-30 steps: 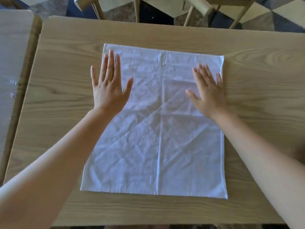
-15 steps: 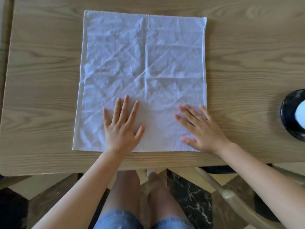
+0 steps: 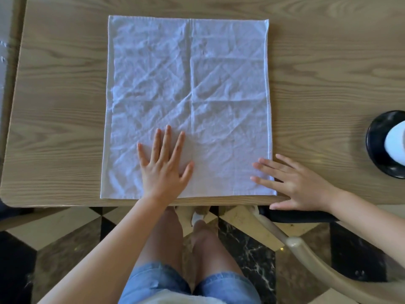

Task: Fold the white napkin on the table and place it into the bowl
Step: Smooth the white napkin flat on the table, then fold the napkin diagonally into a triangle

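We see the napkin [image 3: 188, 102] flat, unfolded on the worktop [image 3: 328, 62]; left hand [image 3: 163, 165] and right hand [image 3: 295, 185] open, no grip. All folds remain (bowl [image 3: 377, 145] far right).

One white napkin [image 3: 188, 102], one wooden table [image 3: 61, 119], one black bowl [image 3: 379, 141] with one white thing [image 3: 395, 142] inside, two hands, left hand [image 3: 163, 166], right hand [image 3: 298, 184], one chair [image 3: 306, 251]

Light wood-grain bench [image 3: 65, 128], black-and-cream marble tile floor [image 3: 252, 244] underneath, and a beige wooden chair [image 3: 306, 253] off to the right.
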A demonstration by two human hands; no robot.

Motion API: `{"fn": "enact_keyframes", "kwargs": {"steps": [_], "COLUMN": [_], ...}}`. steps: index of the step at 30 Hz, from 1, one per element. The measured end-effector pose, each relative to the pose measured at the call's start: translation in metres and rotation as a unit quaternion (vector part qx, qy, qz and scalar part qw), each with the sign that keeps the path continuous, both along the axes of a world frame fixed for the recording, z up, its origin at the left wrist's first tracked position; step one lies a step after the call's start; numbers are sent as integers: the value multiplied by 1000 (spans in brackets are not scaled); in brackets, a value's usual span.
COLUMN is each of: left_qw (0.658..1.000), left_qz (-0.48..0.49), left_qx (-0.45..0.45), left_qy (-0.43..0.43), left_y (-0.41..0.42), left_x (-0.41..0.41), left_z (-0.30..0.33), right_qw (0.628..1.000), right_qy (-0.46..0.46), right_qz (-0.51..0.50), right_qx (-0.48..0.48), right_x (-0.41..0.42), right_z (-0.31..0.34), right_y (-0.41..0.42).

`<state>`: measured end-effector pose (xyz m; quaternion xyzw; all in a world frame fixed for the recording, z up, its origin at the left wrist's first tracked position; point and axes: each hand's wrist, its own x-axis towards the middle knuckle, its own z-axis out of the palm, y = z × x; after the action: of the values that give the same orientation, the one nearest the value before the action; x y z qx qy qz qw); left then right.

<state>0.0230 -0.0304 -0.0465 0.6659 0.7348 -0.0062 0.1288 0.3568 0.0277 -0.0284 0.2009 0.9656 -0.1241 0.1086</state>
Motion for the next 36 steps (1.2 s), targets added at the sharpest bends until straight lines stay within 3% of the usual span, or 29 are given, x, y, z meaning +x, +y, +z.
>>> {"fn": "enact_keyframes", "kwargs": {"steps": [9, 15, 19, 23, 26, 31, 36], "left_qw": [1000, 999, 983, 920, 874, 873, 897], "left_qz": [-19, -13, 27, 110, 191, 282, 271], "left_qx": [-2, -12, 31, 70, 74, 79, 126], "left_qy": [-20, -46, -178, -368, -440, -391, -326], "left_y": [-12, -10, -11, -14, -7, 16, 44], "left_x": [2, 0, -2, -5, -13, -39, -85], "left_z": [0, 5, 19, 45, 57, 64, 62], "right_qw": [993, 976, 935, 903, 883, 852, 859], "right_qy": [95, 206, 290, 330, 351, 376, 368], "right_qz": [15, -75, -202, -273, -307, -349, -331], "right_qx": [75, 12, -17, -19, -50, -106, -132], "right_x": [5, -31, -76, -130, -169, -232, -292], "right_z": [5, 38, 63, 83, 91, 90, 79], "right_y": [-29, -15, 15, 59, 95, 143, 182]}}
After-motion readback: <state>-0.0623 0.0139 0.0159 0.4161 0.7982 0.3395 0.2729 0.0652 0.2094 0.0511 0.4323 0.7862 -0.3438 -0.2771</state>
